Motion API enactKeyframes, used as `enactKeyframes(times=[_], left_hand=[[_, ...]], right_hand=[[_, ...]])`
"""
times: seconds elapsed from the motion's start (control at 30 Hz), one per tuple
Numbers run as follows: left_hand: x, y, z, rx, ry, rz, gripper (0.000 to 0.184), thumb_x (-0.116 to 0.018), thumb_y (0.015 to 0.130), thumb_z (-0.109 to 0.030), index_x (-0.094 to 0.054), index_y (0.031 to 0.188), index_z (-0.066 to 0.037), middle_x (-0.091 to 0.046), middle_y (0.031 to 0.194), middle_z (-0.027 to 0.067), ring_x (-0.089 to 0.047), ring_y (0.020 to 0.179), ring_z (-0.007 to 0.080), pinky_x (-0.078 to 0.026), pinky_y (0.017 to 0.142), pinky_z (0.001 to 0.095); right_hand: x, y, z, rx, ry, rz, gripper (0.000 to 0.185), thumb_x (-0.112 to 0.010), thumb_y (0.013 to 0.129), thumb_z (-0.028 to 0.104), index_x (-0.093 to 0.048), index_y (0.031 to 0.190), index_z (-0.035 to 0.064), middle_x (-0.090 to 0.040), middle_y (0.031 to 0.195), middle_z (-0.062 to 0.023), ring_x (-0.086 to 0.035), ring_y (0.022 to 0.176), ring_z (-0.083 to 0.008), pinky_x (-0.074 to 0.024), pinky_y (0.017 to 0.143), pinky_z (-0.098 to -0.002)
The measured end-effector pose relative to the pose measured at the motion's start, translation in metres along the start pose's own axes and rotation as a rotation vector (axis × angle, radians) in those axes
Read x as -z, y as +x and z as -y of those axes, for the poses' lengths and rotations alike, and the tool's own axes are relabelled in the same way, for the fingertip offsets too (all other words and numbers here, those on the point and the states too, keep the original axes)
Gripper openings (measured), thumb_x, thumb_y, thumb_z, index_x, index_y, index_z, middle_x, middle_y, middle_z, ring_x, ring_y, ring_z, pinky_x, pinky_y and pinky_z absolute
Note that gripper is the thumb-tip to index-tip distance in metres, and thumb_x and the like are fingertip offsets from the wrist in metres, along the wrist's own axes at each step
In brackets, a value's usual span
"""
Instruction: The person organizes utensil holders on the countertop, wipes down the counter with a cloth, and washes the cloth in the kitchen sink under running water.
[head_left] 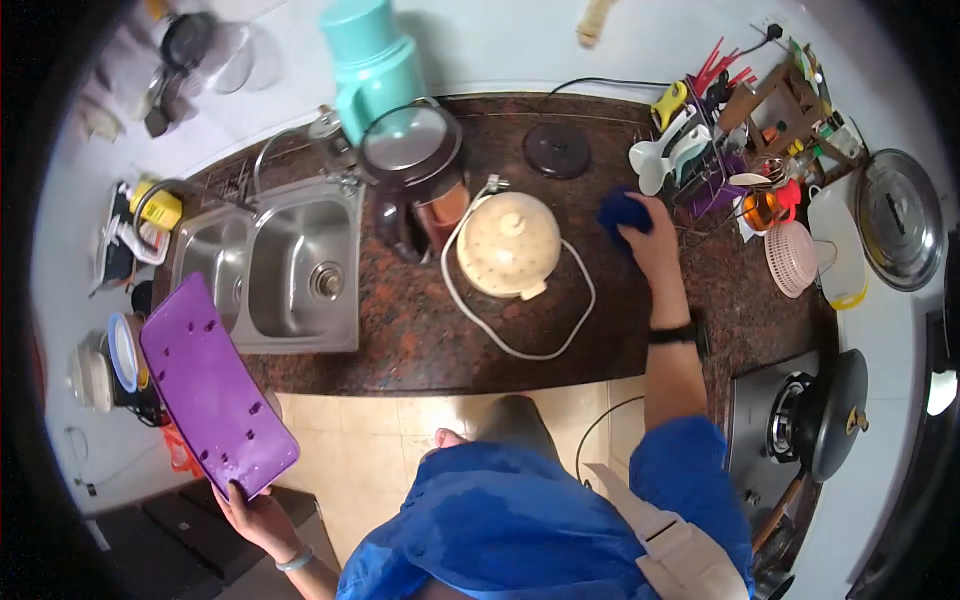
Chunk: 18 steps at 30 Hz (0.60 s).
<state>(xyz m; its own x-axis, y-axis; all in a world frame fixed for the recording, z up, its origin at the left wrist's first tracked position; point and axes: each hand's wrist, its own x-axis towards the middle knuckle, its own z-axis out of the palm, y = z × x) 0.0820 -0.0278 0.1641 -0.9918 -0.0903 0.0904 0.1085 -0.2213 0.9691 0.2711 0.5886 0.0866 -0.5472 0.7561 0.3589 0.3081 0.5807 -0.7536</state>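
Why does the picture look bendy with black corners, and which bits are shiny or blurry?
Head view: probably a very wide lens, since the counter bows and the corners go black; head view: bright glare on the floor, little glints on the purple tray; head view: the dark round thing at upper left looks soft.

Garment: bright blue, loose-cut, creased fabric; darker patches across the front.
Right sleeve: matching blue, wide, ending near the elbow.
Strap: beige, broad, lying over the blue fabric on the right side; crosspiece fitted partway along.
Left grip: bare hand; pale grey band at wrist.
Right grip: bare hand; black band at wrist.
Legwear: dark grey, partly visible.
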Motion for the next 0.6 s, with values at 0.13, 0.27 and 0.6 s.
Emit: enactKeyframes(times=[0.13,0.27,0.6], left_hand=[[-0.061,-0.021,-0.006,0.032,0.072,-0.044,0.04,-0.051,0.093,-0.011,-0.046,0.132,-0.002,-0.058,0.115,0.0076,-0.055,0.092,0.0145,-0.046,0.064,0.0248],[-0.085,-0.034,-0.008,0.073,0.124,-0.058,0.04,-0.052,0.093,-0.013,-0.047,0.132,-0.002,-0.057,0.114,0.0081,-0.055,0.089,0.0146,-0.045,0.064,0.0251],[-0.05,-0.011,0.001,0.063,0.017,-0.057,0.036,-0.049,0.095,-0.014,-0.047,0.129,-0.002,-0.06,0.106,0.0072,-0.056,0.083,0.0152,-0.044,0.062,0.0273]], right_hand=[[-0.073,0.064,-0.058,0.26,-0.178,0.239,0.05,-0.064,0.067,0.002,-0.063,0.116,0.0142,-0.054,0.126,-0.0144,-0.055,0.11,-0.0362,-0.045,0.096,-0.0397],[-0.102,0.053,-0.044,0.089,-0.524,0.609,0.048,-0.053,0.077,0.004,-0.062,0.121,0.0228,-0.043,0.142,-0.0017,-0.038,0.126,-0.0362,-0.0351,0.103,-0.0512],[0.013,-0.171,-0.014,-0.17,-0.665,0.671,0.062,-0.063,0.073,0.004,-0.051,0.132,0.0171,-0.038,0.141,-0.0175,-0.037,0.121,-0.0483,-0.0341,0.104,-0.0522]])
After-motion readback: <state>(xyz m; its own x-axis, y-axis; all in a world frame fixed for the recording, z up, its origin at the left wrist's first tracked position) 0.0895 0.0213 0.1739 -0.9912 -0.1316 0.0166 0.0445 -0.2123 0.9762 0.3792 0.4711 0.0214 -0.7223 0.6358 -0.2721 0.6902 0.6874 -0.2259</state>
